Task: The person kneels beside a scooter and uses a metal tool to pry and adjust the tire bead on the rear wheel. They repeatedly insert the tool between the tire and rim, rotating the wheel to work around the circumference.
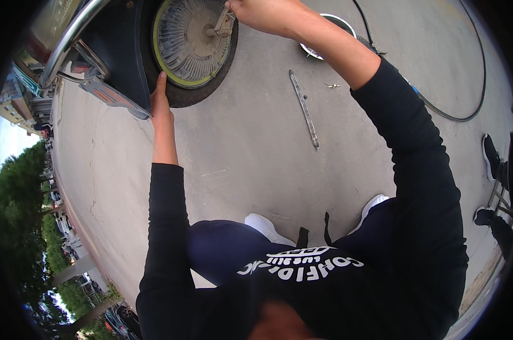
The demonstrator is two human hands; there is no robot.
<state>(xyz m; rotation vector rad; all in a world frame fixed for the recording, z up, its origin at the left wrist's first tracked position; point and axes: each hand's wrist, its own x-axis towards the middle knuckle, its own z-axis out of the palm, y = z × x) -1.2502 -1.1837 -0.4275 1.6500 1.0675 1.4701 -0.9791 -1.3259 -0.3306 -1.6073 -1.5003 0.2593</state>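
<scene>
A dusty hub-motor wheel (pixel 192 46) with a yellow-green rim stripe stands at the top left. My left hand (pixel 160 100) holds its black tyre (pixel 201 95) low on the near side. The thumb lies on the sidewall, and the fingers are hidden behind. Right beside that hand is the lower edge of a black mudguard (pixel 126 51). At the top edge, my right hand (pixel 256 12) grips a dirty metal bracket (pixel 225 24) by the wheel's axle; some fingers are cut off by the frame.
A tyre lever (pixel 304 110) lies on the concrete, near a small metal fitting (pixel 333 86) and a small dark piece (pixel 305 97). Beyond is a pale wheel rim (pixel 347 24). A black hose (pixel 473 115) curves rightward. Another person's shoes (pixel 490 157) show at right. A chrome bar (pixel 75 32) borders the mudguard.
</scene>
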